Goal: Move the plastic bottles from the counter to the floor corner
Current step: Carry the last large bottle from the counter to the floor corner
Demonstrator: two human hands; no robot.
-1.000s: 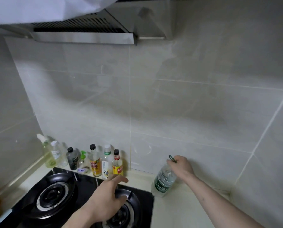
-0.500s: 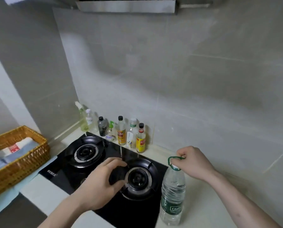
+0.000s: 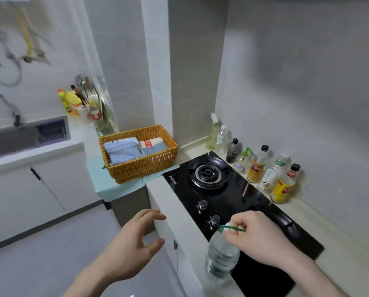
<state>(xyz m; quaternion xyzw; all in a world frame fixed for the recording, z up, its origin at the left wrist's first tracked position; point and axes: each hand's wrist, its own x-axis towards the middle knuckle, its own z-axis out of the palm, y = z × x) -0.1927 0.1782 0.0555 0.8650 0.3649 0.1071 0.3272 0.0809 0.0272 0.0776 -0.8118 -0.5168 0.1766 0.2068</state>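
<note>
RISK: could swing from thin green loop, clip tabletop (image 3: 179,213) edge, slip to floor (image 3: 50,254) | HANDS: left hand (image 3: 132,249) spread, empty, over floor; right hand (image 3: 258,239) pinching loop of water bottle (image 3: 222,256), hanging at tabletop front edge | AROUND: wicker basket (image 3: 140,168) left, stove knobs (image 3: 202,205) beside, condiment bottles (image 3: 258,166) by wall

plastic bottle (image 3: 222,257): clear ribbed plastic, green plastic carry loop | hob (image 3: 232,202): glossy black glass, metal burner ring | basket (image 3: 140,166): rough woven wicker, folded cloth inside | tabletop (image 3: 175,209): smooth pale stone-like | wall tiles (image 3: 297,93): glossy
</note>
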